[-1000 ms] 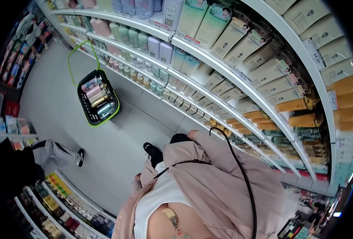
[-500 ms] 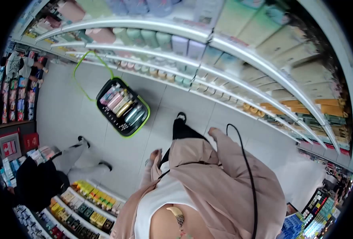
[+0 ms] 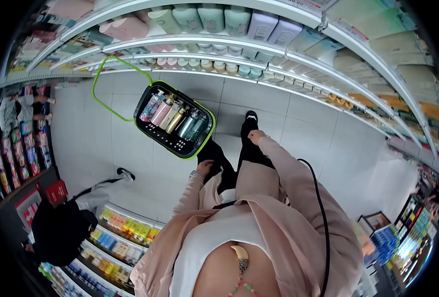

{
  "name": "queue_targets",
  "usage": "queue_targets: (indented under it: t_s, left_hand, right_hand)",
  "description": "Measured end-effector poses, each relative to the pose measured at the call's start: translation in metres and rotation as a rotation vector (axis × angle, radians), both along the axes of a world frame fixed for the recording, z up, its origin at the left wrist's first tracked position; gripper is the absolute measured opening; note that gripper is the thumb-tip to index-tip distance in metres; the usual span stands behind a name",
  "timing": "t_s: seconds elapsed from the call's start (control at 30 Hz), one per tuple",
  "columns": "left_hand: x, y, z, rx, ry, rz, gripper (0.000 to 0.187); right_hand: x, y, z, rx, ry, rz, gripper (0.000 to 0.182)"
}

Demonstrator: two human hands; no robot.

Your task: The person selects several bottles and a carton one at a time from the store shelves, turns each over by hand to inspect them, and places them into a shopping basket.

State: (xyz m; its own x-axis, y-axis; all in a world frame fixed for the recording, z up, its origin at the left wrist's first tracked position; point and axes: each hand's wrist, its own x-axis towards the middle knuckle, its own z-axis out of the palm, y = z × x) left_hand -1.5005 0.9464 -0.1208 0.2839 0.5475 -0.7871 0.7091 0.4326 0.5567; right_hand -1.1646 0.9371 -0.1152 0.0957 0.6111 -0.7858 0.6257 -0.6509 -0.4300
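A black shopping basket (image 3: 152, 136) with a lime-green rim stands on the floor ahead of me, to the left. Its long green handle (image 3: 94, 85) is folded out to the far left. Inside lie several bottles, among them a pink bottle (image 3: 161, 112), a gold-toned bottle (image 3: 175, 120) and a teal bottle (image 3: 188, 126). My left hand (image 3: 204, 168) hangs by my left thigh, fingers curled, below the basket's near corner and apart from it. In front of my right thigh is my right hand (image 3: 255, 136), loosely closed, with nothing visible in it.
Shelves of bottles (image 3: 212, 20) curve along the front and right. At lower left, a person in black (image 3: 61, 227) is beside a low shelf of yellow packages (image 3: 130, 225). Another person (image 3: 14, 114) is at the far-left racks. A black cable (image 3: 323, 213) runs by my right arm.
I have moved forward, so the basket is nearer and further right in view. My right hand has swung inward in front of my thigh. The person in black has shifted slightly.
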Motion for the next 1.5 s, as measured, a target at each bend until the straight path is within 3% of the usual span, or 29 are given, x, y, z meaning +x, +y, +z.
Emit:
queue_targets:
  t_s: [0.03, 0.07, 0.17, 0.23, 0.3, 0.33, 0.37, 0.4, 0.47, 0.6, 0.63, 0.67, 0.7, 0.77, 0.8, 0.83, 0.87, 0.9, 0.97, 1.1, 1.2, 1.37, 1.5]
  left_hand:
    - [-0.013, 0.001, -0.007, 0.149, -0.024, -0.195, 0.026]
    - [-0.043, 0.018, 0.000, 0.084, -0.028, -0.265, 0.027]
    - [-0.069, 0.049, 0.004, -0.023, -0.042, -0.288, 0.027]
    - [-0.102, 0.060, 0.003, -0.148, -0.106, -0.115, 0.028]
    - [-0.164, 0.059, -0.030, -0.102, -0.059, -0.128, 0.029]
    - [-0.178, 0.065, -0.016, -0.181, 0.038, -0.041, 0.027]
    - [-0.184, 0.070, -0.008, -0.257, 0.129, 0.052, 0.026]
    - [-0.199, 0.073, -0.016, -0.262, 0.138, 0.044, 0.026]
    - [-0.241, 0.076, -0.041, -0.528, 0.353, 0.162, 0.036]
    - [-0.303, 0.107, -0.094, -0.569, 0.263, 0.467, 0.037]
    - [-0.294, 0.120, -0.099, -0.530, 0.261, 0.535, 0.038]
    - [-0.276, 0.133, -0.106, -0.475, 0.310, 0.461, 0.038]
    - [-0.264, 0.144, -0.120, -0.476, 0.231, 0.558, 0.040]
    - [-0.245, 0.154, -0.137, -0.363, 0.120, 0.516, 0.040]
    - [-0.245, 0.156, -0.155, -0.374, 0.116, 0.549, 0.040]
    - [-0.249, 0.161, -0.172, -0.501, 0.024, 0.731, 0.041]
    - [-0.249, 0.155, -0.190, -0.400, 0.106, 0.526, 0.044]
    - [-0.240, 0.149, -0.194, -0.397, 0.114, 0.533, 0.044]
    - [-0.211, 0.137, -0.196, -0.004, 0.533, -0.096, 0.061]
    - [-0.176, 0.121, -0.186, -0.038, 0.523, -0.026, 0.069]
    - [-0.179, 0.112, -0.193, -0.119, 0.491, -0.140, 0.087]
    - [-0.150, 0.117, -0.177, -0.224, 0.426, -0.036, 0.091]
    - [-0.128, 0.118, -0.182, -0.222, 0.368, -0.053, 0.092]
  right_hand:
    - [-0.010, -0.008, -0.010, -0.013, 0.001, -0.031, 0.019]
    - [-0.049, -0.022, -0.023, -0.025, -0.039, -0.077, 0.019]
    - [-0.105, -0.029, -0.033, -0.045, -0.113, -0.214, 0.019]
    - [-0.158, -0.038, -0.054, -0.046, -0.110, -0.356, 0.019]
    - [-0.210, -0.033, -0.064, -0.203, -0.058, -0.387, 0.021]
    - [-0.241, -0.046, -0.106, -0.210, -0.003, -0.319, 0.024]
    - [-0.248, -0.023, -0.059, -0.234, 0.017, -0.333, 0.029]
    - [-0.272, -0.021, -0.073, -0.211, 0.044, -0.418, 0.031]
    - [-0.294, -0.018, -0.105, -0.198, 0.083, -0.477, 0.033]
    - [-0.325, 0.010, -0.166, -0.232, 0.150, -0.733, 0.073]
    - [-0.331, 0.008, -0.184, -0.234, 0.134, -0.860, 0.089]
    - [-0.334, 0.011, -0.203, -0.221, 0.048, -0.917, 0.092]
    - [-0.335, 0.016, -0.223, -0.204, -0.040, -0.965, 0.096]
    - [-0.325, 0.033, -0.231, -0.084, 0.003, -1.060, 0.091]
    - [-0.320, 0.044, -0.229, -0.178, 0.005, -1.051, 0.084]
    - [-0.317, 0.055, -0.227, -0.268, 0.008, -1.042, 0.078]
    - [-0.315, 0.058, -0.231, -0.299, -0.068, -0.990, 0.070]
    - [-0.311, 0.059, -0.226, -0.274, -0.081, -0.919, 0.070]
    - [-0.313, 0.054, -0.235, -0.213, -0.077, -0.815, 0.068]
    - [-0.316, 0.054, -0.238, -0.177, -0.151, -0.782, 0.064]
    - [-0.306, 0.062, -0.222, -0.169, -0.177, -0.788, 0.065]
    - [-0.282, 0.073, -0.220, -0.042, -0.250, -0.742, 0.066]
    - [-0.249, 0.093, -0.224, -0.086, -0.294, -0.714, 0.061]
